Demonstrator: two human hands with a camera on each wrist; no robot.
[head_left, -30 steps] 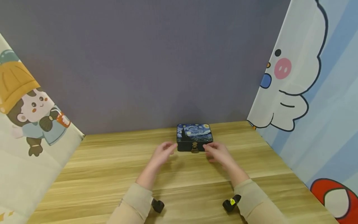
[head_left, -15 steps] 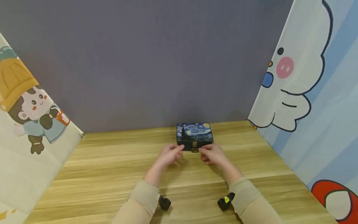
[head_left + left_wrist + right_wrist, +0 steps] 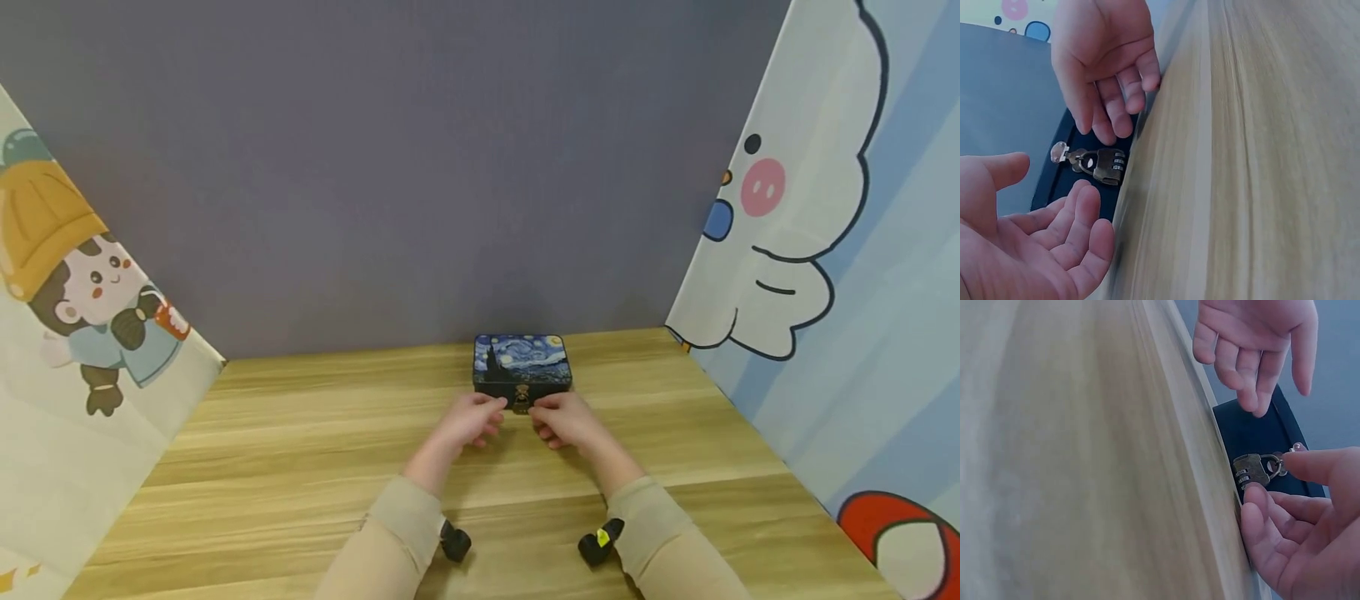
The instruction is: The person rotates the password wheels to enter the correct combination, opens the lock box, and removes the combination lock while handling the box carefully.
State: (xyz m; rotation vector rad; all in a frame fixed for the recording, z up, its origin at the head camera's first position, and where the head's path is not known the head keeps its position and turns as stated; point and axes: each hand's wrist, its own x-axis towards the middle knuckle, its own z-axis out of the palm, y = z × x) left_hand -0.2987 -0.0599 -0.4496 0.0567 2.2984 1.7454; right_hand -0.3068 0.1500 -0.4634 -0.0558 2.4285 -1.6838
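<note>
A small dark box point(image 3: 521, 360) with a swirling blue night-sky painting on its lid sits at the back of the wooden table. From its front clasp hangs a bronze combination padlock point(image 3: 1110, 166) with number dials. My left hand point(image 3: 467, 419) is just left of the padlock, fingers loosely bent, holding nothing. On the other side is my right hand point(image 3: 566, 419), its fingers also relaxed. In the right wrist view the right thumb point(image 3: 1316, 465) overlaps the area by the shackle, and the fingertips point(image 3: 1255, 495) come right up to the dials.
The wooden table point(image 3: 300, 467) ends at a grey panel point(image 3: 375, 167) close behind the box. Cartoon-printed sheets flank it, a left sheet point(image 3: 45, 467) and a right sheet point(image 3: 900, 333). Black wrist cameras, left camera point(image 3: 454, 542) and right camera point(image 3: 597, 543), are at the sleeves.
Both hands have moved inward from the box's sides toward the padlock at its front. The box has stayed in place.
</note>
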